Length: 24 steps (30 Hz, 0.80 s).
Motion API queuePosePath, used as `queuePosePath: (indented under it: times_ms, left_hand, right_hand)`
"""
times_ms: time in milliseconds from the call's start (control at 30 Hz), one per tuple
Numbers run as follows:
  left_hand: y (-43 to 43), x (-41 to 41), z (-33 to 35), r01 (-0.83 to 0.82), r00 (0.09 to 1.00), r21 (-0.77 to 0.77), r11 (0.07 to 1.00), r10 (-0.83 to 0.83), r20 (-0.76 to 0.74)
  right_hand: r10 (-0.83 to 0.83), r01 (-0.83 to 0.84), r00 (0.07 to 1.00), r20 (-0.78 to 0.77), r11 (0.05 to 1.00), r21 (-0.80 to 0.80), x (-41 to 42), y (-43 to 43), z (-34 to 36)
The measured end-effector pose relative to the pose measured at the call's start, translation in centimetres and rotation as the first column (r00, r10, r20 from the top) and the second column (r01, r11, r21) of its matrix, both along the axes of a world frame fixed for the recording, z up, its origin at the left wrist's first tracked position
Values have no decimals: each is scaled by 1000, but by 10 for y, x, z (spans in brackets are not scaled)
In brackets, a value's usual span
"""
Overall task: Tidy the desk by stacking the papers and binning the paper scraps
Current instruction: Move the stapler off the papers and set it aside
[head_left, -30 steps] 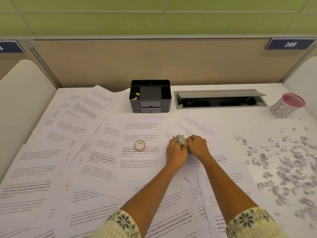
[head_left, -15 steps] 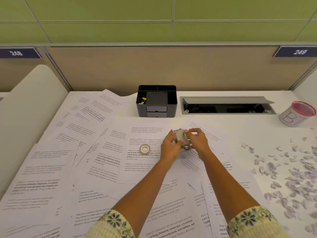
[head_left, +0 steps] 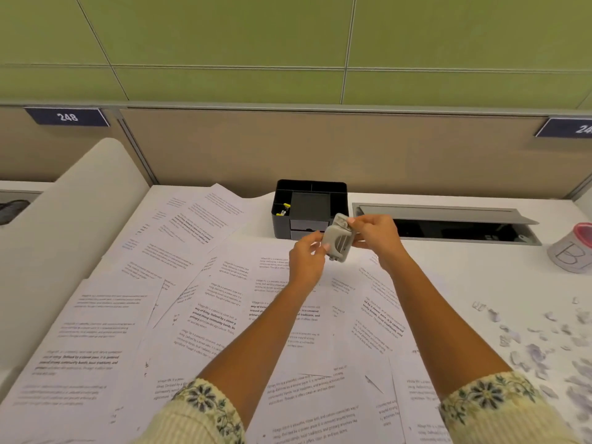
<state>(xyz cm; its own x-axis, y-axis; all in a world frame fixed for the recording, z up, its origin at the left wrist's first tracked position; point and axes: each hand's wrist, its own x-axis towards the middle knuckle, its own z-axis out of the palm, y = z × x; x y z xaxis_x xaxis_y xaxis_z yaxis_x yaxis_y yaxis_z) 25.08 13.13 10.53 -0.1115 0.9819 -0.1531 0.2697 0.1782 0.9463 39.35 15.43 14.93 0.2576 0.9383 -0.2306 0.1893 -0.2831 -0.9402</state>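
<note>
Several printed paper sheets (head_left: 134, 309) lie spread and overlapping across the white desk (head_left: 464, 267). Torn paper scraps (head_left: 538, 350) are scattered at the right. Both hands hold a small grey device, perhaps a hole punch or stapler (head_left: 338, 240), raised above the sheets just in front of the black organiser (head_left: 309, 206). My left hand (head_left: 306, 261) grips its lower left side. My right hand (head_left: 374, 233) pinches its top and right side.
A white cup with a pink rim and a handwritten letter (head_left: 573, 248) stands at the far right. An open grey cable tray (head_left: 448, 222) runs along the back. A beige partition (head_left: 320, 149) closes the rear; a white curved divider (head_left: 64, 225) bounds the left.
Both hands lifted the grey device off the sheets and carried it away from me toward the black organiser. The view tilted up and the tape roll is now hidden.
</note>
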Motion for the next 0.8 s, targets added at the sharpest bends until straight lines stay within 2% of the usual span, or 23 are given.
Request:
queuePosePath:
  times_ms: [100,200,333,567,800]
  left_hand:
    - [18,0,12,-53,993,101,993,63,-101]
    - [31,3,19,-86,991,211,974,106,-82]
    - [47,12,25,80,992,306,949,-46,-117]
    - [83,26,29,228,971,172,958,-213,-106]
    - [107,29,8,293,939,77,953,-271,-210]
  right_hand:
    - [-88,81,994,61,992,97,-8,13,6]
    - [-207,186,972,108,967,176,-10,26,12]
    - [-279,240,952,121,933,267,-13,43,23]
    - [-358,329,931,67,906,268,-17,73,20]
    - [-392,369,915,93,908,197,-17,90,-2]
